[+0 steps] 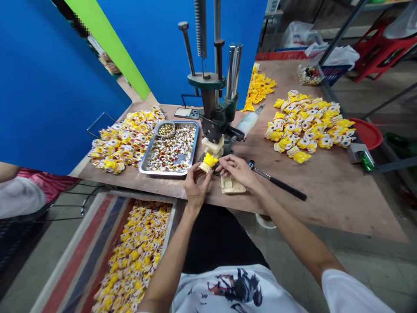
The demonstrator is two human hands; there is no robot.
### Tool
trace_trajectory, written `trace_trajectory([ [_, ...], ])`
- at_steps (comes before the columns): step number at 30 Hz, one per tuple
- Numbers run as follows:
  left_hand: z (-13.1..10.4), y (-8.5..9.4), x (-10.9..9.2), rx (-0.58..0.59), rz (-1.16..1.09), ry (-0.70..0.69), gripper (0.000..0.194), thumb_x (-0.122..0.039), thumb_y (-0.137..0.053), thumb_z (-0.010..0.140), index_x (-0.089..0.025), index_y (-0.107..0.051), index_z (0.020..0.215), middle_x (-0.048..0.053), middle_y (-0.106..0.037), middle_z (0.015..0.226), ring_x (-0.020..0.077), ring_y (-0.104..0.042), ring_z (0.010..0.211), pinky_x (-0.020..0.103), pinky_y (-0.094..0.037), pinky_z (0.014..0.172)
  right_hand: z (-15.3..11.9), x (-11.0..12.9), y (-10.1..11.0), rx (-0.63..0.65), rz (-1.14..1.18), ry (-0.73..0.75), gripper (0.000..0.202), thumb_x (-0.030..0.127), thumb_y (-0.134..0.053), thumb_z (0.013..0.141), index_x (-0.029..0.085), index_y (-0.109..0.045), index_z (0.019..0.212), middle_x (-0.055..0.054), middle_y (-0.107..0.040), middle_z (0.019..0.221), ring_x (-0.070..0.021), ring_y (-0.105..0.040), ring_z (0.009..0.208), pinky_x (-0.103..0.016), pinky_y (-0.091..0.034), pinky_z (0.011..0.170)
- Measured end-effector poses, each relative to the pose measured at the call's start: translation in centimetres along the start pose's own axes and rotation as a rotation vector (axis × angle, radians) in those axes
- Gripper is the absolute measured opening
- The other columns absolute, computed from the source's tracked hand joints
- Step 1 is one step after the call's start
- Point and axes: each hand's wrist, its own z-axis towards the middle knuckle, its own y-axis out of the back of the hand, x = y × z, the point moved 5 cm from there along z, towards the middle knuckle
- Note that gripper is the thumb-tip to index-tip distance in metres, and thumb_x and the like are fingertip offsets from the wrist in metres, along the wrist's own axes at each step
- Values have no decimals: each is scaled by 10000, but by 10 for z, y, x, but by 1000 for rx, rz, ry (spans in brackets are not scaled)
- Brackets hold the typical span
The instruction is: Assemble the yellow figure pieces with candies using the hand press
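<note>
A small yellow-and-white plastic figure is held between the thumb and fingers of my left hand, just in front of the hand press. My right hand is pinched closed at the figure's right side; what sits between its fingertips is too small to make out. Behind the figure, pale blocks are fixed at the press head. Below my right hand a cream moulded block lies on the table, partly covered. The press's black-gripped lever extends to the right.
Left of the press, a metal tray holds small parts and a bowl of brass-coloured pieces. Figures are piled at left and right. A striped-lined box of figures stands below. A bottle lies behind the press.
</note>
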Motion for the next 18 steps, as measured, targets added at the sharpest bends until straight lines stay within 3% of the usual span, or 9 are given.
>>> trace_trajectory([
  [3,14,-6,1,-28,-32,101,589,-565,-787,995,-216,-555,1408,139,-752,1317,264,-806,1162,430,-681,1032,8,8,29,-98,-78,37,581,729,-856,853,211,-732,1085,-69,-840,941,-184,-745,742,-320,-640,681],
  [6,29,-16,-4,-34,-73,118,578,-522,-821,976,-218,-526,1370,132,-756,1280,250,-803,1149,418,-665,1041,18,18,67,-209,-203,76,547,716,-760,958,198,-719,1126,-86,-841,991,-206,-775,826,-343,-662,742],
  [9,40,-26,-12,4,-37,115,434,-478,-784,1009,-233,-545,1277,120,-754,1266,248,-791,1148,408,-647,1040,32,36,101,-269,-291,133,597,723,-480,1116,180,-709,1212,-111,-834,1110,-203,-803,964,-350,-675,849],
  [11,43,-30,-17,23,39,109,340,-477,-748,1030,-243,-570,1201,112,-752,1250,262,-777,1157,416,-633,1036,47,57,116,-269,-307,172,717,732,-274,1157,164,-688,1300,-115,-825,1160,-178,-795,1066,-345,-668,943],
  [13,44,-31,-20,23,108,100,310,-478,-740,1031,-249,-582,1167,110,-746,1235,280,-762,1171,426,-615,1042,64,92,121,-233,-319,195,801,756,-207,1151,131,-663,1359,-116,-819,1208,-146,-768,1146,-334,-642,1030],
  [15,44,-31,-19,29,128,88,304,-477,-733,1032,-250,-582,1166,115,-738,1250,289,-749,1207,419,-599,1047,76,141,115,-214,-386,257,866,804,-211,1122,102,-682,1311,-120,-826,1187,-144,-768,1137,-345,-627,1033],
  [18,43,-31,-14,42,94,66,319,-483,-723,1033,-247,-574,1186,138,-713,1341,287,-726,1268,414,-578,1082,70,217,80,-279,-564,491,1063,759,68,1088,51,-701,1284,-100,-805,1062,-179,-806,1074,-379,-630,909],
])
